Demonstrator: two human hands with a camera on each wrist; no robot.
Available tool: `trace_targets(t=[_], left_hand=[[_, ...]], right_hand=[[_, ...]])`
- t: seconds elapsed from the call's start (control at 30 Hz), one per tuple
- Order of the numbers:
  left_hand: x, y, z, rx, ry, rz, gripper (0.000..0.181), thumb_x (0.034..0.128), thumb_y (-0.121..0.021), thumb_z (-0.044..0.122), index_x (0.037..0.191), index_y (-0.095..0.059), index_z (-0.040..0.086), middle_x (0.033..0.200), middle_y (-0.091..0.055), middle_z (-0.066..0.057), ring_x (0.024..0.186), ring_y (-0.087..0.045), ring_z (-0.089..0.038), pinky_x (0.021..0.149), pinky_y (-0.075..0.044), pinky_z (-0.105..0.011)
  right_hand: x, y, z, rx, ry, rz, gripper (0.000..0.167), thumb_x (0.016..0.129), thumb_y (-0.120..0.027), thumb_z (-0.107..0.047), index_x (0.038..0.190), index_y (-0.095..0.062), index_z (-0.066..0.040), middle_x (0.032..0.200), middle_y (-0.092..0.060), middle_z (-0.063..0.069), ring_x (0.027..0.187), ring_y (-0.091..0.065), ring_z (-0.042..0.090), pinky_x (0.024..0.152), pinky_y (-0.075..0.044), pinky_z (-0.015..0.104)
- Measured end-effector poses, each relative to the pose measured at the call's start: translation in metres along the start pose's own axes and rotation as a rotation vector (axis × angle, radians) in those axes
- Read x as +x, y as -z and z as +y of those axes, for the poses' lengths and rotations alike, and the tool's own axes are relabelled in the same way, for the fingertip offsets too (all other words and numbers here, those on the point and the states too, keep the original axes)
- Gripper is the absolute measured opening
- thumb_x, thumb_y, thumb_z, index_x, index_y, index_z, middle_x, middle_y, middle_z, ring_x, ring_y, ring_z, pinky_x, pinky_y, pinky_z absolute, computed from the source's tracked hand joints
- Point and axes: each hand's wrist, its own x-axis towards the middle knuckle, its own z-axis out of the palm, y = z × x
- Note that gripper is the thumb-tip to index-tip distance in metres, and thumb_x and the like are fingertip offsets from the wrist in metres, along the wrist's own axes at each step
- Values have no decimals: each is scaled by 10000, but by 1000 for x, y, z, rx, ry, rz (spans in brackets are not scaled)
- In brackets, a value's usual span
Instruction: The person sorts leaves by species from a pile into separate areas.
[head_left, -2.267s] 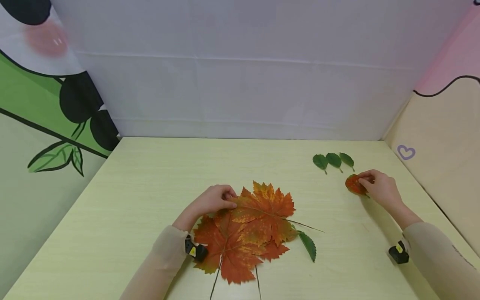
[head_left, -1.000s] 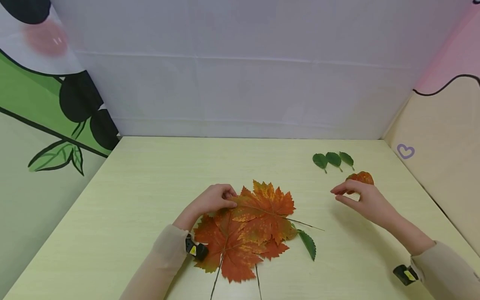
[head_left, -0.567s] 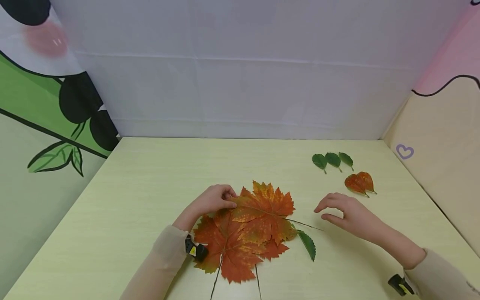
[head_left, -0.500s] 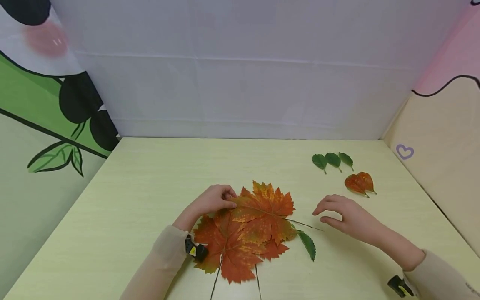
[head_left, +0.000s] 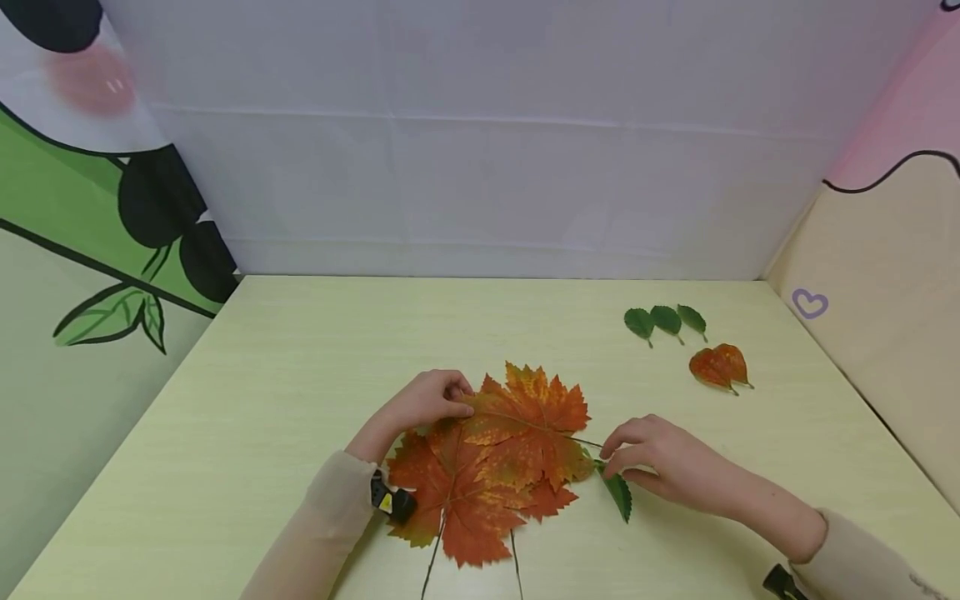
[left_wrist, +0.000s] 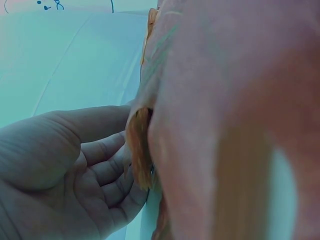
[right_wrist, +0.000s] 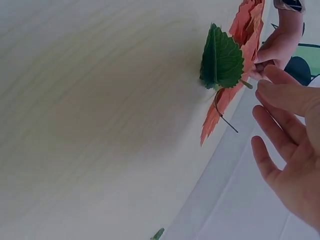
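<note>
Large orange maple leaves (head_left: 536,425) overlap in a pile at the middle front of the table, thin dark stems sticking out. My left hand (head_left: 429,398) pinches the upper leaf's left edge between thumb and fingers; its close view shows an orange leaf edge (left_wrist: 140,147) at the fingers, much of it blurred. Just right of the pile lies a small green leaf (head_left: 618,496), partly under an orange one. Over its stem end hovers my right hand (head_left: 675,462), fingers loosely bent. In the right wrist view the fingertips (right_wrist: 265,90) sit close to the green leaf's stem, with a small gap.
Three small green leaves (head_left: 666,319) lie in a row at the back right. Below them two small orange leaves (head_left: 720,367) overlap side by side. A pale wall (head_left: 487,192) closes off the table's back, and printed panels stand on both sides.
My right hand let go of a small orange leaf beside another one at the right, then moved left and toward me to the green leaf by the pile. The left hand stayed put.
</note>
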Motion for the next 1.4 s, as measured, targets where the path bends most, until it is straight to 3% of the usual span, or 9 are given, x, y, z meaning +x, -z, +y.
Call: trace_targets(t=[0.13,0.63,0.97,1.4], left_hand=[[0,0,0,7,1,1,179,819,-674,177,952,-608,78,766,-575,-11,658,-505,-126,612,-426,-264],[1,-1,-1,3,4,-3,179,822,-672,180,957,-607,83,773,-580,-12,662,-512,-126,611,-428,-262],[1,0,-1,6,10,0,186,818,-676,186,957,-608,83,778,-582,-12,668,-515,-128,617,-433,-262],[2,0,-1,11,12,5,187,812,-683,182,952,-612,80,776,-585,-10,673,-517,-125,617,-434,-260]], right_hand=[[1,-5,-4,-29,30,-13,250,681,-764,-71,831,-703,-261,947,-609,-88,882,-554,89,765,-445,322],[1,-9,-5,-22,13,-89,209,700,-760,-118,857,-699,-242,972,-615,-90,897,-555,88,786,-446,313],[2,-8,-8,56,-21,-141,214,733,-700,8,883,-709,-143,971,-618,-47,889,-578,108,738,-493,229],[5,-14,-4,-20,51,-33,184,688,-761,-65,773,-698,-215,884,-645,-91,840,-576,82,767,-457,316]])
